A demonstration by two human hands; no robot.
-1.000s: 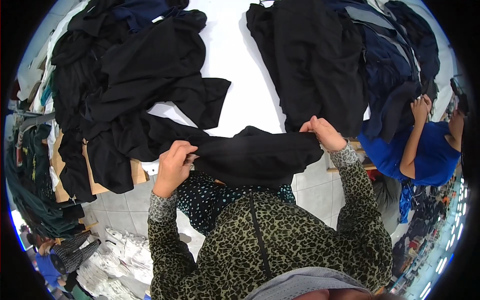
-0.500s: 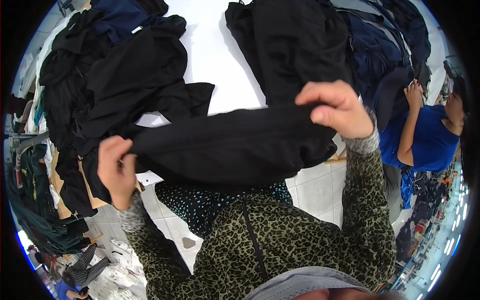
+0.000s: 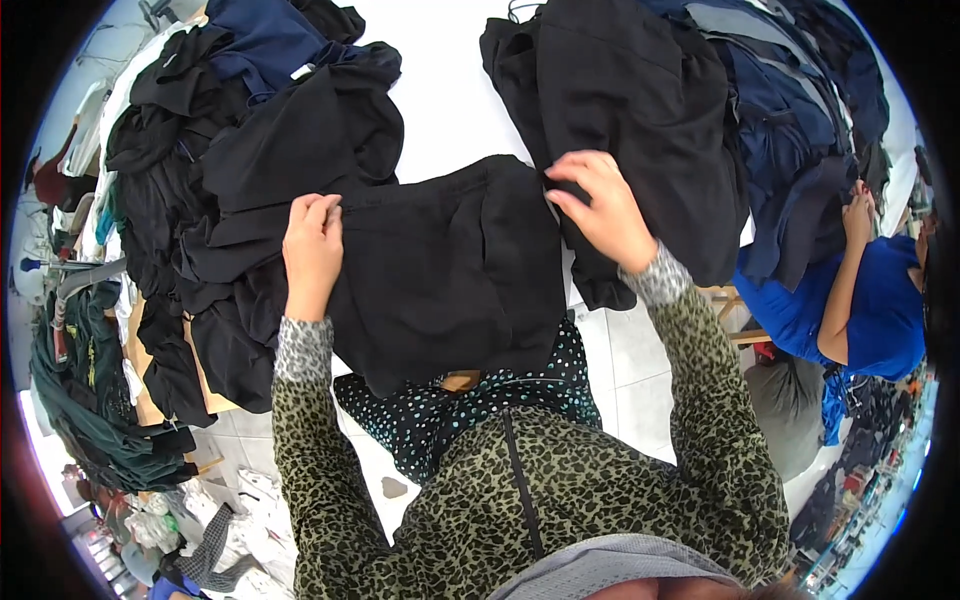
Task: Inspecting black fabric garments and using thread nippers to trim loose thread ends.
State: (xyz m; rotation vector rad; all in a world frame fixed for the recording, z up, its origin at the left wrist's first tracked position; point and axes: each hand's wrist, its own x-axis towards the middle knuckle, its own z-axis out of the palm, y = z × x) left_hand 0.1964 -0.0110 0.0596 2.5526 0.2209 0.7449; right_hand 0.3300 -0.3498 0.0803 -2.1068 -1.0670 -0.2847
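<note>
White desk [image 3: 440, 90] runs up the middle of the view, bare between two heaps of dark clothing. At the centre lies a black fabric garment [image 3: 440, 280], spread flat over the near edge of the desk, its lower hem hanging toward 6 o'clock in front of the person's leopard-print top [image 3: 560, 490]. The left hand [image 3: 312, 250], at 9 o'clock of the garment, has its grip clamped on the garment's upper left edge, fingers curled over the cloth. The right hand [image 3: 600, 210], at 2 o'clock of the garment, presses on its upper right corner with fingers bent; whether that grip is clamped on the cloth or only resting on it I cannot tell. Touching the garment at 10 o'clock is a pile of black and navy clothes [image 3: 250, 130], and at 1 o'clock a second heap of black and dark blue garments [image 3: 680, 110]. Well apart, at 3 o'clock, another person in a blue shirt [image 3: 870, 310] reaches a hand [image 3: 858, 212] up to that heap
</note>
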